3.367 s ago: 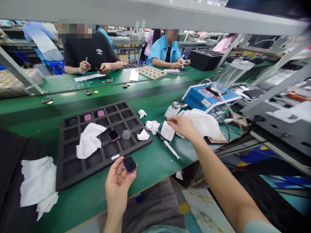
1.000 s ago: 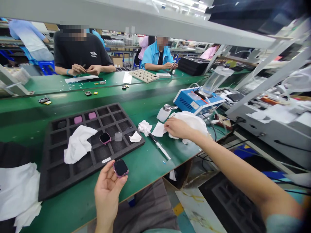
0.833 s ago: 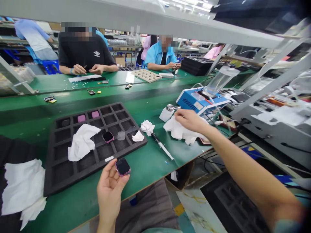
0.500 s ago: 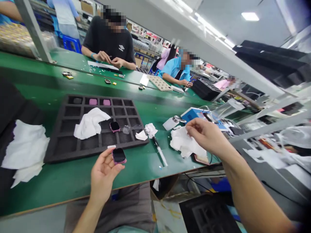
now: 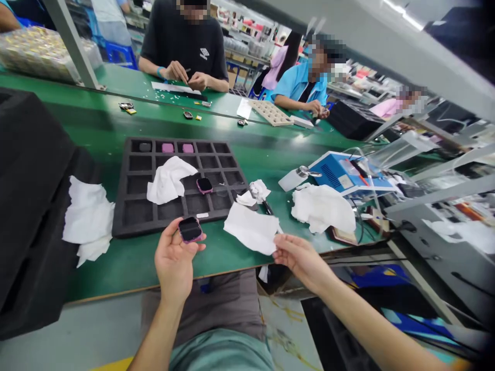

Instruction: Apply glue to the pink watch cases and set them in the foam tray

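My left hand [image 5: 176,263] grips a smartwatch body [image 5: 190,230] with a dark screen and a pinkish-purple frame, screen facing up. Between the fingertips of my right hand [image 5: 297,260] is the corner of a white wipe [image 5: 251,226], which spreads out flat to the left, over part of a black pen-like tool [image 5: 266,207]. Behind the held watch lies a black foam tray [image 5: 133,225] with square compartments. A second watch body [image 5: 204,185] and a crumpled white cloth [image 5: 170,180] rest on it. Two purple pieces [image 5: 167,148] sit in its back row.
A pile of white wipes [image 5: 323,208] lies at right, beside a white pump bottle [image 5: 294,179] and a blue device [image 5: 348,172]. Black foam [image 5: 34,196] stacks up at far left. Across the green bench [image 5: 263,149], two co-workers handle small parts.
My right hand has come left and toward me from the wipe pile, now with a wipe in its fingers. My left hand still holds the watch. The camera view has shifted.
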The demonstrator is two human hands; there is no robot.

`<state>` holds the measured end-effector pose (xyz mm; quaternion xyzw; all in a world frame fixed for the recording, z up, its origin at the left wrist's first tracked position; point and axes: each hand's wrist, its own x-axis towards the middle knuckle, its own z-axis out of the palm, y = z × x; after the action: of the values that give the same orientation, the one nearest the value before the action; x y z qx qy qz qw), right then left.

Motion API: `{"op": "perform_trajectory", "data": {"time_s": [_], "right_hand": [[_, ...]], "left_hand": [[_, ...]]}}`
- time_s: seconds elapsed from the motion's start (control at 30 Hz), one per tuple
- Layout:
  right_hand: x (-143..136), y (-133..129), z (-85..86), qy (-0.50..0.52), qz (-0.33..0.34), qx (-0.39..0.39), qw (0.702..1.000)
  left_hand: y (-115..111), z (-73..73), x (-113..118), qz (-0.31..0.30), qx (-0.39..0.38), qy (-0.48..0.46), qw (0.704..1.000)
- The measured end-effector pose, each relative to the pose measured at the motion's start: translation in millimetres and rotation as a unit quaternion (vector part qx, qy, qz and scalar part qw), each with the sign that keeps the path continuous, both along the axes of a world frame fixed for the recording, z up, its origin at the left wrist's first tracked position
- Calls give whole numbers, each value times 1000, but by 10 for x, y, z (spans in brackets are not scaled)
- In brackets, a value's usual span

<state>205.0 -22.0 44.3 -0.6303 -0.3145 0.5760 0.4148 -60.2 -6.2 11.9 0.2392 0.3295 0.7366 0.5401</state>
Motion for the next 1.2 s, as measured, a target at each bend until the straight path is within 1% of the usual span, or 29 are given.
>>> {"op": "perform_trajectory", "data": {"time_s": [0.03,0.07,0.13,0.17,0.2,0.23,0.27,0.3,0.33,0.43,0.5,0.53,0.6,0.7,0.77,0.87,0.9,0.97,1.03,1.07,1.2], "right_hand": [[19,-69,-84,-30,10,-14,999],[48,-119,-123,-63,19,-27,997],[127,-148,-91,-131,31,-31,990],[164,-124,-44,-197,45,-7,979],[190,-75,6,-277,65,31,958],[200,-3,45,-365,91,77,923],[191,87,65,-448,124,121,877],[164,189,61,-495,149,149,843],[121,295,36,-516,168,162,825],[-31,556,-81,-520,199,162,815],[-91,633,-112,-519,221,163,810],[-99,641,-102,-515,233,165,808],[-78,615,-45,-502,255,166,810],[-12,553,35,-479,271,146,822],[17,523,47,-486,258,121,826],[19,477,63,-508,240,93,822],[12,456,81,-506,247,88,822],[-7,412,133,-492,281,80,820],[-20,378,171,-500,304,74,807],[-22,368,175,-517,303,72,797],[-21,349,95,-596,265,59,755]], "left_hand": [[-1,-5,-4,-3,-2,1,1000],[1,-6,-5,-5,-4,4,1000],[12,0,-2,-9,-10,11,1000],[21,6,1,-11,-12,14,1000],[31,11,6,-13,-13,19,1000],[40,15,12,-13,-14,24,1000],[48,18,17,-12,-13,29,999],[54,19,22,-11,-13,34,999],[56,19,26,-10,-14,38,999],[47,16,30,-9,-17,46,999],[35,14,30,-9,-16,50,999],[31,12,32,-10,-15,52,998],[29,7,38,-12,-15,56,998],[38,-4,48,-11,-16,62,998],[43,-10,49,-7,-21,68,997],[43,-8,43,-9,-32,77,996],[42,-5,41,-11,-34,78,996],[40,2,39,-16,-32,75,997],[40,6,38,-17,-28,69,997],[40,6,37,-17,-27,67,997],[41,-2,31,-25,-30,70,997]]}}
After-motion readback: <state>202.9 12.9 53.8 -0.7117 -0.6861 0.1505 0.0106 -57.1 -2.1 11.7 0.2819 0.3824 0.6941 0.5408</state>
